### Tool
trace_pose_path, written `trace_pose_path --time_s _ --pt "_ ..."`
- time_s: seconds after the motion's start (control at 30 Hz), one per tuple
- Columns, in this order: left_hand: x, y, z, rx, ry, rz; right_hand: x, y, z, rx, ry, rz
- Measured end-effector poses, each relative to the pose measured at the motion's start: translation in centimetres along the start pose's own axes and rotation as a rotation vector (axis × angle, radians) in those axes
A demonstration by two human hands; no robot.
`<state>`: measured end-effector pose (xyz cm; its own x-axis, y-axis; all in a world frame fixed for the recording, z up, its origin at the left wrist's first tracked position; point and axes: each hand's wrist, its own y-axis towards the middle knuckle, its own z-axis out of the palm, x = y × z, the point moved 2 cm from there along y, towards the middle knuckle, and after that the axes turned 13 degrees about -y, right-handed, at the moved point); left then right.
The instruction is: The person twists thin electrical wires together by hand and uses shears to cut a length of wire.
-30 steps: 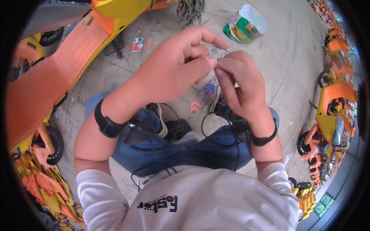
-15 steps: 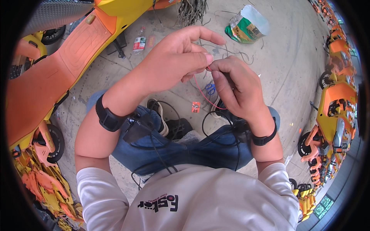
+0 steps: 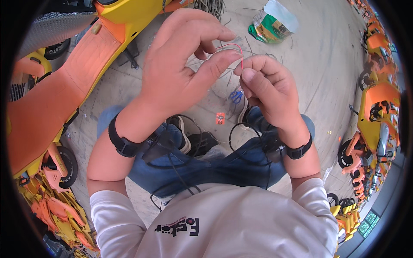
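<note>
Wire (image 3: 235, 44) arching between fingers above a littered floor (image 3: 318, 86)

At far left, an orange and yellow vehicle body (image 3: 64, 92) is slanting across the view, with a heap of yellow and orange parts (image 3: 64, 215) lying below it. The person's left hand (image 3: 180, 62) is hanging half-curled, thumb and forefinger standing apart; whether its inner fingers are gripping the thin red strand, I cannot tell. The wire is running out from behind those fingers, bowing over the left thumb's tip and dropping to the other hand. Farther along, a small orange card (image 3: 220, 118) is lying on the floor, and blue-handled scissors (image 3: 235, 96) are resting just beyond it. The right hand (image 3: 271, 84) is pinching the wire between thumb and forefinger. Past it, a green bag (image 3: 271, 26) is gaping, its pale inner side showing; its contents are staying hidden from this angle. At far right, orange and yellow vehicles (image 3: 378, 107) are standing in a row.
</note>
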<state>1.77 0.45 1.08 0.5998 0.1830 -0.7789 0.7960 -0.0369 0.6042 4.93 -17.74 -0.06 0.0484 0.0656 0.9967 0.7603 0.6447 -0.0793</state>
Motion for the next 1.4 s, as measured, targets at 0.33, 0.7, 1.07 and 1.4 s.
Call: trace_pose_path --time_s 0.33,0.7,1.07,1.4 --pt "-0.1 -0.1 1.3 0.17 0.373 0.329 -0.3 0.1 0.0 -0.128 -0.016 0.034" --pt "-0.2 -0.3 2.2 0.158 0.488 0.341 -0.6 -0.4 -0.3 -0.161 -0.126 -0.112" --pt "-0.5 -0.5 2.0 0.107 0.431 0.338 0.3 -0.9 0.3 -0.136 -0.071 -0.061" --pt "-0.3 -0.3 1.5 0.102 0.153 0.102 0.3 -0.8 -0.1 -0.158 -0.131 -0.085"
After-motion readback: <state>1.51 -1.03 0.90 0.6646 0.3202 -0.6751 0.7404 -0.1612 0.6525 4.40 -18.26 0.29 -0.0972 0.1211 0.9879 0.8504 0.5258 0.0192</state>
